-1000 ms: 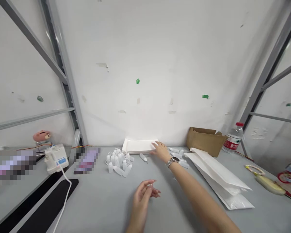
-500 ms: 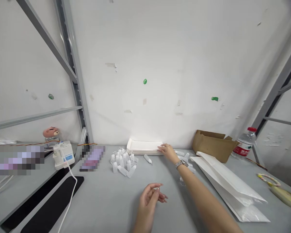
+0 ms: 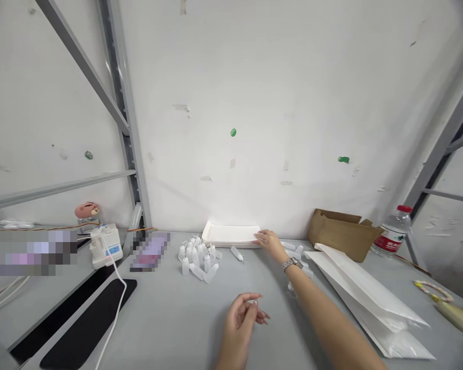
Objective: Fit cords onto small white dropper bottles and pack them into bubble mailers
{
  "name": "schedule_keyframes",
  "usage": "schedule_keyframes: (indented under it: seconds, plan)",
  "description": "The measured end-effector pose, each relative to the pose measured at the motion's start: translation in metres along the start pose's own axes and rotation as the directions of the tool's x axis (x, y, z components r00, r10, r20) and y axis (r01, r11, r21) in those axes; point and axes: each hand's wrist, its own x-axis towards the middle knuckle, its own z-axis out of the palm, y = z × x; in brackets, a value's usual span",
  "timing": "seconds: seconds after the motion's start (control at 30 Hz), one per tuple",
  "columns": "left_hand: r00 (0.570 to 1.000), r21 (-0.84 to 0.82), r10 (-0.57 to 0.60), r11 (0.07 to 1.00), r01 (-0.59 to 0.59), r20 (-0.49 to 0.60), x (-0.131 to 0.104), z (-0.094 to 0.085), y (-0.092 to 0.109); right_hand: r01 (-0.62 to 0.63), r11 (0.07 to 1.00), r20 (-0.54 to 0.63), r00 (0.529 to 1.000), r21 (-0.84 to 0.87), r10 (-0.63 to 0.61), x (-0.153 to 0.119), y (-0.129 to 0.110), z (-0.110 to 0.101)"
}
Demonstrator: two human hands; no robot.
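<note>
My right hand, with a metal watch at the wrist, touches the right end of a stack of flat white sheets or trays against the wall. Its fingers are stretched out. My left hand hovers over the grey table near the front, fingers loosely curved and apart, holding nothing. Small white squeeze bottles stand and lie in a cluster left of the stack. One bottle lies alone before the stack. More bottles lie partly hidden behind my right wrist.
At right are white plastic bags, an open cardboard box, a water bottle and a beaded ring. At left are a white power strip with a cable and a black pad.
The whole view has shifted slightly, so things appear a little further right and lower. Both hands keep nearly the same pose, my right hand still at the stack.
</note>
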Motion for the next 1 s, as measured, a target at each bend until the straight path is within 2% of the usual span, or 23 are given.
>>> schedule_keyframes:
  seconds: [0.2, 0.3, 0.5, 0.57, 0.6, 0.7, 0.73, 0.8, 0.83, 0.9, 0.93, 0.97, 1.0]
  plan:
    - [1.0, 0.032, 0.009, 0.999, -0.009, -0.005, 0.002, 0.001, -0.007, 0.074, 0.996, -0.113, 0.991, 0.055, -0.068, 0.002, -0.004, -0.002]
    - [0.999, 0.057, 0.027, 0.998, -0.025, -0.028, 0.003, 0.0, -0.011, 0.092, 0.992, -0.215, 0.974, 0.089, -0.071, 0.002, -0.013, -0.01]
    - [0.976, 0.18, 0.141, 0.977, -0.111, -0.165, 0.002, -0.001, -0.013, 0.027, 0.984, -0.443, 0.895, 0.176, 0.055, -0.011, -0.042, -0.036]
    - [0.949, 0.147, 0.195, 0.976, -0.162, -0.247, 0.004, 0.0, -0.009, 0.064, 0.971, -0.496, 0.866, 0.229, 0.06, -0.024, -0.056, -0.044]
    - [0.932, 0.105, 0.212, 0.976, -0.189, -0.295, 0.005, -0.001, -0.006, 0.124, 0.962, -0.512, 0.859, 0.245, 0.02, -0.033, -0.064, -0.048]
    - [0.887, -0.078, 0.245, 0.952, -0.297, -0.391, 0.009, -0.008, 0.012, 0.412, 0.886, -0.439, 0.85, 0.214, -0.289, -0.059, -0.086, -0.054]
    - [0.877, -0.129, 0.255, 0.934, -0.332, -0.408, 0.011, -0.012, 0.02, 0.501, 0.839, -0.391, 0.83, 0.212, -0.397, -0.067, -0.093, -0.054]
    - [0.848, -0.206, 0.229, 0.909, -0.361, -0.477, 0.012, -0.023, 0.037, 0.607, 0.764, -0.319, 0.784, 0.216, -0.533, -0.078, -0.106, -0.053]
    - [0.837, -0.233, 0.188, 0.908, -0.348, -0.514, 0.012, -0.029, 0.045, 0.638, 0.738, -0.297, 0.765, 0.222, -0.572, -0.082, -0.112, -0.051]
    - [0.794, -0.245, 0.191, 0.887, -0.391, -0.577, 0.011, -0.04, 0.059, 0.659, 0.709, -0.275, 0.75, 0.25, -0.601, -0.088, -0.123, -0.048]
    - [0.756, -0.233, 0.199, 0.876, -0.423, -0.623, 0.011, -0.046, 0.065, 0.659, 0.698, -0.263, 0.752, 0.28, -0.604, -0.089, -0.129, -0.047]
    - [0.744, -0.238, 0.198, 0.869, -0.435, -0.638, 0.01, -0.05, 0.069, 0.644, 0.693, -0.24, 0.765, 0.323, -0.598, -0.089, -0.133, -0.047]
    - [0.755, -0.253, 0.192, 0.866, -0.431, -0.628, 0.01, -0.054, 0.073, 0.609, 0.699, -0.204, 0.79, 0.376, -0.578, -0.087, -0.137, -0.049]
